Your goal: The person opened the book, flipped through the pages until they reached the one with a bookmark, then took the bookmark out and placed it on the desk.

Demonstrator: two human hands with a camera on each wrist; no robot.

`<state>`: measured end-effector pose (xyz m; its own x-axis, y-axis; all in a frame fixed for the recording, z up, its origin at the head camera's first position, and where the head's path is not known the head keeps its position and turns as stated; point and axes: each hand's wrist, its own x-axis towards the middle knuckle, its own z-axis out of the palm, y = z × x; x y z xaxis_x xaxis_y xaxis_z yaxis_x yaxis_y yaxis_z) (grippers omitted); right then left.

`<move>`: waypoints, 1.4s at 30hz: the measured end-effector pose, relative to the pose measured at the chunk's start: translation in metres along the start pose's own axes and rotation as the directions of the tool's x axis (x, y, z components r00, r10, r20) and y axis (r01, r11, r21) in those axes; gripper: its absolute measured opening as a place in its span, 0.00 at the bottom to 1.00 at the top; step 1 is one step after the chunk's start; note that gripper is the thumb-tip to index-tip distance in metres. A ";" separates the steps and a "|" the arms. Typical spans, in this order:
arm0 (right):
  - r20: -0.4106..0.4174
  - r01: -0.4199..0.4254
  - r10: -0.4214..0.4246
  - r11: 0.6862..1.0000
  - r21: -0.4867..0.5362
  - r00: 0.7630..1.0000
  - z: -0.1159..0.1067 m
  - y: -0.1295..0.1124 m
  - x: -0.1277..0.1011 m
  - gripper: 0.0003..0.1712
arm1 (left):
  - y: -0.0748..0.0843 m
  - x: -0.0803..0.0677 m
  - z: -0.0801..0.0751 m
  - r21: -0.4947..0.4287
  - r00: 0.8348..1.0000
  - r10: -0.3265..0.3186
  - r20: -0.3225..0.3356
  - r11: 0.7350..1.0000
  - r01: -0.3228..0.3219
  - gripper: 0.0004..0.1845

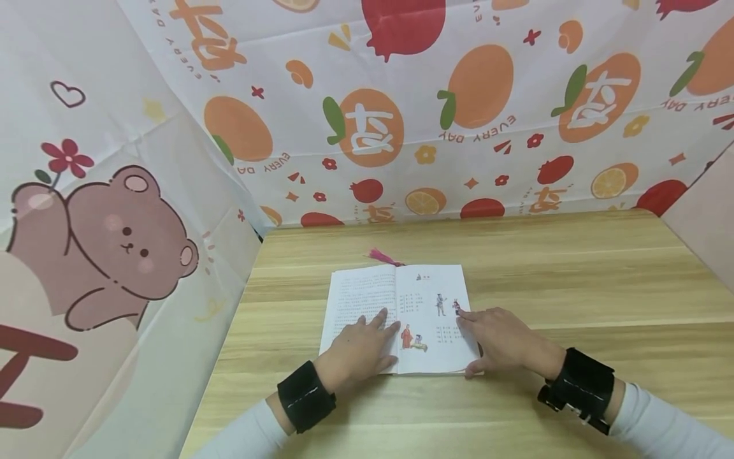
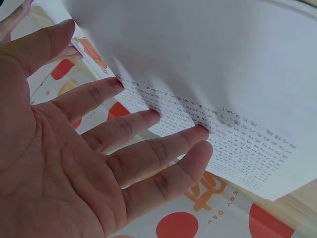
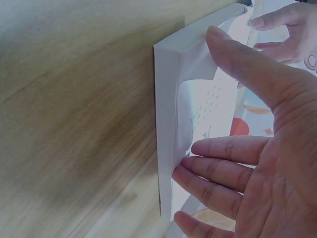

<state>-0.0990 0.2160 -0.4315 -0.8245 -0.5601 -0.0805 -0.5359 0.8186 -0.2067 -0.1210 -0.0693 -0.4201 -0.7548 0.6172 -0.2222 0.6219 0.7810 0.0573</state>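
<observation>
A book [image 1: 430, 358] lies open on the wooden table, with dense print on its left page and small coloured figures on the right one. My left hand [image 1: 357, 349] rests on the lower left page, fingers spread. In the left wrist view those fingertips [image 2: 200, 130] touch the printed paper. At the book's right side is my right hand [image 1: 504, 338], its fingers over the page edge and its thumb at the lower corner. The right wrist view shows the right page [image 3: 184, 106] bowed up between thumb and fingers, above the thick page block [image 3: 166, 129].
A pink tassel [image 1: 383, 257] sticks out past the book's top edge. The wooden table [image 1: 573, 274] extends around the book. Behind it hangs a fruit-print cloth [image 1: 424, 172], and a bear-print cloth [image 1: 132, 223] covers the left side. Black bands [image 1: 306, 395] circle both wrists.
</observation>
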 end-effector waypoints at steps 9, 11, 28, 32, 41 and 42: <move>-0.007 0.033 -0.033 0.999 -0.017 0.999 -0.002 -0.002 0.004 0.50 | -0.004 0.002 0.006 0.016 0.997 0.070 -0.029 0.997 -0.069 0.34; -0.011 0.036 -0.036 0.999 -0.024 0.999 -0.002 -0.002 0.003 0.50 | -0.003 0.005 0.008 0.019 0.994 0.103 -0.027 0.995 -0.103 0.34; -0.026 0.089 -0.090 0.996 -0.020 0.996 -0.004 -0.001 0.003 0.49 | 0.022 0.007 0.011 -0.087 0.993 0.030 0.112 0.996 -0.020 0.53; -0.019 0.089 -0.089 0.996 -0.023 0.996 -0.004 -0.002 0.002 0.45 | 0.024 0.008 0.013 -0.074 0.996 0.024 0.088 0.997 -0.017 0.48; -0.002 0.056 -0.056 0.998 0.005 0.998 -0.002 -0.007 0.000 0.35 | 0.026 0.010 0.018 -0.003 0.997 0.061 0.051 0.998 -0.061 0.46; -0.004 0.056 -0.056 0.998 0.006 0.998 -0.001 -0.008 -0.001 0.34 | 0.027 0.010 0.019 0.013 0.997 0.065 0.051 0.998 -0.066 0.46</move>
<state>-0.0946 0.2102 -0.4293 -0.7941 -0.6043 -0.0654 -0.5798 0.7854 -0.2168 -0.1077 -0.0441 -0.4391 -0.7009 0.6612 -0.2677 0.6729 0.7373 0.0592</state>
